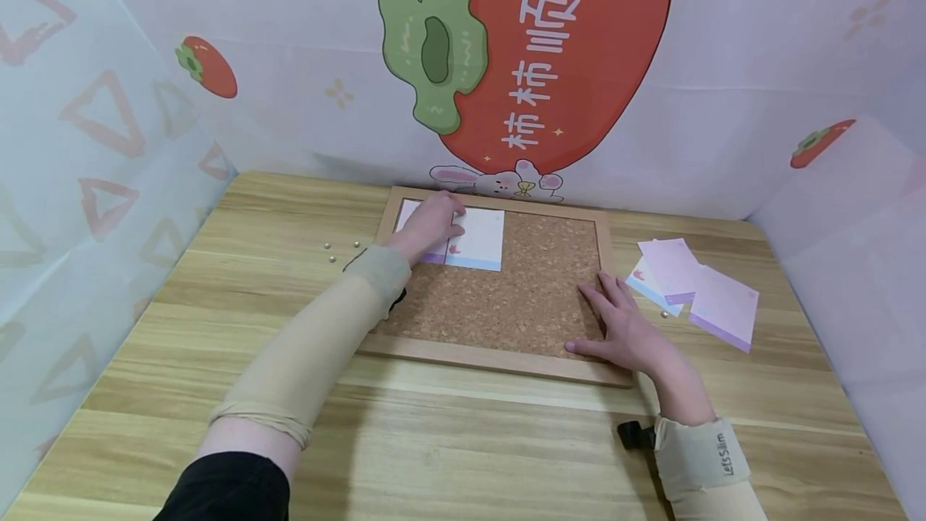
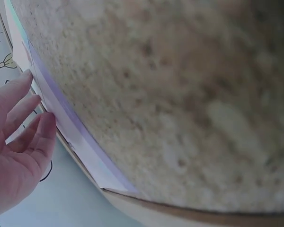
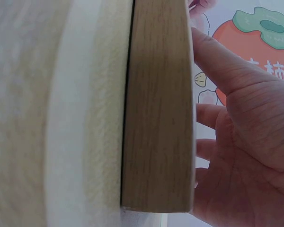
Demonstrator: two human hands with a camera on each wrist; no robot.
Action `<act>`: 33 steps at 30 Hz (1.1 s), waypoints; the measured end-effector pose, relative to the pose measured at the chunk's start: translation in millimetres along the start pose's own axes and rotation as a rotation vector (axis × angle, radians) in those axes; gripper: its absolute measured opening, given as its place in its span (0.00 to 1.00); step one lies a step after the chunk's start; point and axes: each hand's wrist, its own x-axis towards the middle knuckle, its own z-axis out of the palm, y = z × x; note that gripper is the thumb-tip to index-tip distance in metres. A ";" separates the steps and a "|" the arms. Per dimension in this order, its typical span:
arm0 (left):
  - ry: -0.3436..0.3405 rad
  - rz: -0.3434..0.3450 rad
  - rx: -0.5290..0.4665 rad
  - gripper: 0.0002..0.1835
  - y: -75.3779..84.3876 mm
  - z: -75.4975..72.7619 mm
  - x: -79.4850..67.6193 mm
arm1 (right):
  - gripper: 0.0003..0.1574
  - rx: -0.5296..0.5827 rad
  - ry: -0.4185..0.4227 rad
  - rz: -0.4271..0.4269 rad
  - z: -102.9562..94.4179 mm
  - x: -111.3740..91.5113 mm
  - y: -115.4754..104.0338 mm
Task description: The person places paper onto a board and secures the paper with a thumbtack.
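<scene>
Resting loosely bent over the two notes (image 1: pixel 479 238), my left hand (image 1: pixel 430 225) pinches nothing I can see, though I can't tell what its fingertips hide. The notes lie side by side at the board's (image 1: pixel 528 304) top left. My right hand (image 1: pixel 625 330) is spread wide at the lower right corner, steadying it. I'd best keep pressure light, match both bottom edges and avoid creasing.
</scene>
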 end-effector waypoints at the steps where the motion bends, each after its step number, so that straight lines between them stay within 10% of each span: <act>1: -0.012 0.006 0.017 0.22 0.6 -0.6 -0.5 | 0.62 0.000 0.000 0.000 0.0 0.0 0.3; 13: -0.175 0.047 0.197 0.36 5.2 -10.1 -8.6 | 0.62 -0.006 0.002 0.002 1.0 -0.7 0.1; 33: -0.166 0.099 0.247 0.36 3.4 -9.7 -8.3 | 0.55 -0.199 0.016 -0.121 -13.8 24.2 -36.6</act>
